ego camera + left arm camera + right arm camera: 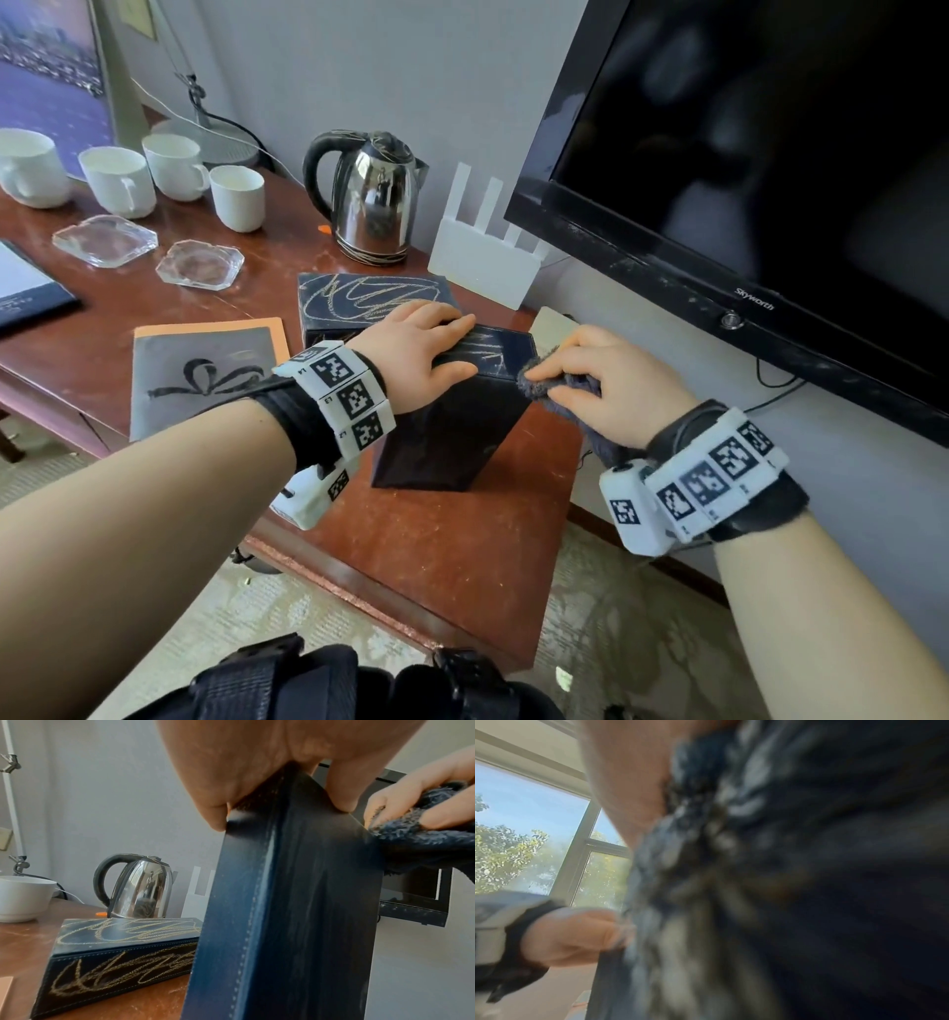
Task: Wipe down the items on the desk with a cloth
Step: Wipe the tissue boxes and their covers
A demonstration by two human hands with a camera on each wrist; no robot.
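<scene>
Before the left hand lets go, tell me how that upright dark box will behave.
The dark box stands on its narrow end, so it probably tips easily. Its flat stitched sides look stiff. The left hand steadies its top while the cloth pushes sideways.

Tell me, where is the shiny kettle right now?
In the head view the kettle stands at the back of the desk by the wall, with the white cups to its left and a white router to its right.
</scene>
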